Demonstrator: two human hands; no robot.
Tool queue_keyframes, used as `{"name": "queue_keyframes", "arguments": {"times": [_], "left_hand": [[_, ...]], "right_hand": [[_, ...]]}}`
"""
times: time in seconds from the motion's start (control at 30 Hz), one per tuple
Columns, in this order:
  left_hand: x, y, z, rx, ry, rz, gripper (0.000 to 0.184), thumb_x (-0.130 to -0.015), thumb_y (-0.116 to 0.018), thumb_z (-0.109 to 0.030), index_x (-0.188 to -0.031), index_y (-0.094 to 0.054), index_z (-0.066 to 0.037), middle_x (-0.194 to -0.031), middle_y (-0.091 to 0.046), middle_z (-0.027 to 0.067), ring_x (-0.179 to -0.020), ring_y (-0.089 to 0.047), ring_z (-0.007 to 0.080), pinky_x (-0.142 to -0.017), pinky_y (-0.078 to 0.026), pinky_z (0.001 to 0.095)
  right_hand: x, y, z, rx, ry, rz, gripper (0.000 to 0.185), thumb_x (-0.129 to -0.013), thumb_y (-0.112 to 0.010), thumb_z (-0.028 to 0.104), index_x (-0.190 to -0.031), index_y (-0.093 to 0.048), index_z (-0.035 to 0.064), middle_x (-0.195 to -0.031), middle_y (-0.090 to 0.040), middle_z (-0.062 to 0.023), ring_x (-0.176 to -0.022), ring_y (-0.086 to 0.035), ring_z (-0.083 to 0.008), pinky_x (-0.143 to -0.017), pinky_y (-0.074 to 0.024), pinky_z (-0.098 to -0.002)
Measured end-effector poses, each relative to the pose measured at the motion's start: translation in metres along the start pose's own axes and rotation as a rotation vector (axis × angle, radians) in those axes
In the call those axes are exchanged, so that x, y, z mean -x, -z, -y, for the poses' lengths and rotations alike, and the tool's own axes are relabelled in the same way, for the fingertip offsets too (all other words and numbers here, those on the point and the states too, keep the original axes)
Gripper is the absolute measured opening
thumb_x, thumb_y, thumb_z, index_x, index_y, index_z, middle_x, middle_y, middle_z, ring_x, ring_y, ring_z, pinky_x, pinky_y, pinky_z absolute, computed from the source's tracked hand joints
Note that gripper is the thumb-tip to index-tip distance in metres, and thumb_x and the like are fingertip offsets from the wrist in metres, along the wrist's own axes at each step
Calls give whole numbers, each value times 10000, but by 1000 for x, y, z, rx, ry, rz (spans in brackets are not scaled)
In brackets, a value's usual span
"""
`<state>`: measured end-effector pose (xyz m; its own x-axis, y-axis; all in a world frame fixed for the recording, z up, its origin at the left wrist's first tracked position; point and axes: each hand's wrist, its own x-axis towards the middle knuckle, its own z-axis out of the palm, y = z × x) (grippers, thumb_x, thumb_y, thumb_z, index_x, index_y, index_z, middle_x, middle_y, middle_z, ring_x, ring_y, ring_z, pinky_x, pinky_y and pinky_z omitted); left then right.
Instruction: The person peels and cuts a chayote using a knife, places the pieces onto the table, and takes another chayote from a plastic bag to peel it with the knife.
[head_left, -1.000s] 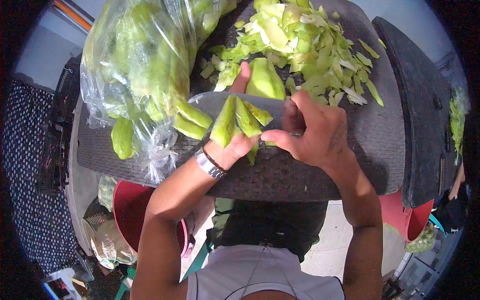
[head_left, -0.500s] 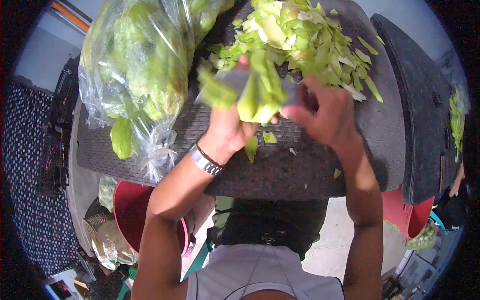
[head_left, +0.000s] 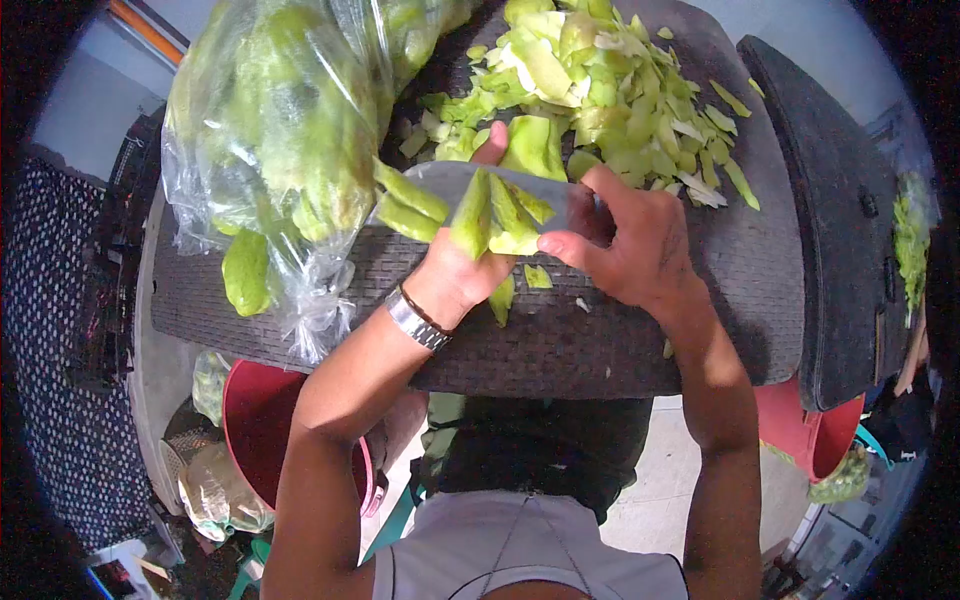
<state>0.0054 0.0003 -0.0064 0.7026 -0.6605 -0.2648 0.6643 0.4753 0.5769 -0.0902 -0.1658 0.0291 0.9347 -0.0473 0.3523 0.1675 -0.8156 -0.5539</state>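
Observation:
My left hand, with a metal watch at the wrist, is closed under a partly cut green vegetable, its thumb showing behind the blade. My right hand grips a broad knife whose blade points left across the vegetable. Cut sections splay out in front of the blade, and two more stick out at its left end. Beyond the blade stands another green piece. The knife handle is mostly hidden by my fingers.
A clear bag of green vegetables fills the table's left. Behind my hands lies a heap of pale green slices. The dark woven table has small scraps on it. Red buckets stand below, and a black case is at right.
The vegetable and blade lifted and blurred in motion half a second ago, and now the sections are spread over the blade again. Small scraps now lie on the table below my hands.

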Motion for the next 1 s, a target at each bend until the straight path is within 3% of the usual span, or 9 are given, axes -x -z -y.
{"name": "queue_keyframes", "arguments": {"times": [0.13,0.23,0.27,0.4,0.57,0.63,0.67,0.77,1.0], "left_hand": [[7,-2,-2,-32,21,119,577,-1040,-507,-569,-1315,-604,-71,-1115,-735,115,-972,-730,262,-802,-613,412],[11,-7,-7,-186,35,94,597,-1037,-485,-595,-1261,-620,-59,-972,-741,88,-839,-740,247,-577,-603,375],[14,-13,-11,-185,60,139,594,-1040,-480,-594,-1269,-615,-62,-987,-738,95,-821,-740,249,-587,-606,381],[16,-20,-13,-166,97,139,597,-1037,-470,-604,-1321,-578,-90,-1071,-723,127,-842,-737,312,-579,-611,433],[4,-2,3,9,35,-14,554,-1045,-519,-557,-1274,-618,-62,-1046,-737,99,-929,-738,267,-799,-617,426],[1,-1,-3,90,108,168,511,-1056,-540,-501,-1314,-607,-66,-1100,-736,92,-1017,-723,259,-925,-591,428],[1,2,-1,62,79,163,520,-1059,-528,-510,-1314,-609,-64,-1113,-737,91,-1014,-725,246,-912,-596,417],[14,3,8,27,-9,166,563,-1053,-509,-552,-1302,-619,-60,-1135,-740,93,-1005,-729,225,-880,-605,399],[12,-15,-8,-20,92,193,630,-1037,-483,-622,-1291,-624,-63,-1039,-735,78,-914,-730,223,-817,-609,378]], "right_hand": [[0,0,-8,-1,77,-37,653,-795,-754,704,-840,-608,69,-653,-667,-88,-614,-709,-320,-606,-564,-453],[-10,10,-28,102,-145,-90,613,-826,-749,669,-862,-633,68,-670,-676,-116,-650,-712,-347,-636,-559,-468],[-14,8,-51,198,-140,-228,592,-854,-726,659,-882,-657,72,-685,-682,-136,-664,-703,-363,-655,-549,-473],[-18,32,-59,188,-248,-198,597,-846,-730,666,-883,-663,74,-688,-685,-131,-658,-701,-359,-649,-548,-470],[-3,12,-8,-32,-45,-53,612,-804,-764,677,-856,-639,80,-646,-658,-97,-624,-700,-331,-622,-555,-461],[0,3,0,19,59,-51,557,-800,-798,589,-881,-626,66,-638,-637,-74,-578,-672,-282,-577,-523,-403],[1,1,1,45,108,-51,533,-798,-815,545,-893,-619,58,-634,-626,-63,-555,-658,-257,-554,-507,-375],[0,4,-10,25,46,-66,640,-763,-791,688,-843,-602,81,-625,-643,-74,-558,-687,-311,-550,-551,-440],[4,1,-1,-21,181,-59,582,-751,-836,593,-884,-593,81,-650,-634,-52,-569,-671,-259,-556,-527,-374]]}}
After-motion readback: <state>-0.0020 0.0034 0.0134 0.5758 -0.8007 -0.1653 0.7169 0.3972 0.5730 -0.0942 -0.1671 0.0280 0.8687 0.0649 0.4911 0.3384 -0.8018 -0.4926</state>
